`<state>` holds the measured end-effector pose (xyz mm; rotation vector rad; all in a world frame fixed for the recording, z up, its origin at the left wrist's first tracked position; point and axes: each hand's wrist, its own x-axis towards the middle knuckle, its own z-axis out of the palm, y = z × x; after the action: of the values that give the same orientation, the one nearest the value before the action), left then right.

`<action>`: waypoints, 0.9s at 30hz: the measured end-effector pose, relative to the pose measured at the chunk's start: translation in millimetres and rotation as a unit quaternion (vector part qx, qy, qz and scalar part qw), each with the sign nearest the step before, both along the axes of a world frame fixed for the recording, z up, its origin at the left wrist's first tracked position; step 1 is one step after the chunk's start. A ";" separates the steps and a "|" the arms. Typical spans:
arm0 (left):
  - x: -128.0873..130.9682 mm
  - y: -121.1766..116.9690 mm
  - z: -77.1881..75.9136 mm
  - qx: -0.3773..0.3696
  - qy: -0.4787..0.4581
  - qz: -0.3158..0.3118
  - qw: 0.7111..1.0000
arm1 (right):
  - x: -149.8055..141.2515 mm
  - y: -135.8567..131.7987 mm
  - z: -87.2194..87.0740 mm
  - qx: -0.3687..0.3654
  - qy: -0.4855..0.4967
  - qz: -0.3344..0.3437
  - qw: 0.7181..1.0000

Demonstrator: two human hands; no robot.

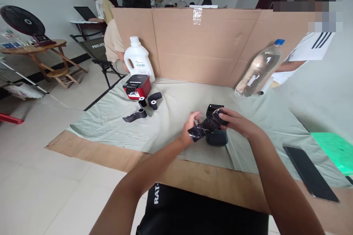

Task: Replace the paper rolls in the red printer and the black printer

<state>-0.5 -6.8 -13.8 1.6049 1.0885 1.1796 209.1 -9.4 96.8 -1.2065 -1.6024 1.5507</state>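
Observation:
My right hand (231, 119) pinches the rolled end of a crinkled, shiny black film strip (205, 126) between thumb and fingers. The strip slants down to the left, and its loose end lies against the wrist of my left hand (193, 123). My left fingers are stretched out and slightly curled, apart from each other. Just behind and under the strip sits a dark device (217, 138), its upper part (215, 108) raised at the back; the strip and my right hand hide its middle.
Back left stand a red-and-black box-shaped device (139, 86) and a white jug (138, 58). Several small black rolls (153, 105) lie before them. A large clear bottle (259, 68) leans at the right. A cardboard panel (193, 47) closes the back; a phone (310, 172) lies front right.

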 end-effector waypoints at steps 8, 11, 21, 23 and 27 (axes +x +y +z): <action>6.4 -11.1 -0.9 0.294 0.204 -0.099 0.928 | 23.3 25.1 -19.1 0.160 -0.187 -0.025 0.969; 4.9 -9.4 -4.5 0.278 0.167 -0.079 0.943 | 13.8 25.5 -20.6 0.132 -0.154 -0.012 0.979; -4.2 21.9 -11.7 0.119 -0.048 0.146 0.981 | -2.6 21.2 -9.7 0.105 -0.129 0.060 0.984; -4.7 23.3 -13.3 0.096 -0.059 0.151 0.982 | -2.6 20.2 -10.4 0.115 -0.154 0.060 0.979; -3.3 14.2 -11.1 0.091 -0.054 0.089 0.990 | 1.3 18.1 -13.8 0.132 -0.181 0.069 0.972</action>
<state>-3.7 7.4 -25.0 1.5834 1.0982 1.5037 210.4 8.7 82.9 -1.3039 -2.0923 1.1910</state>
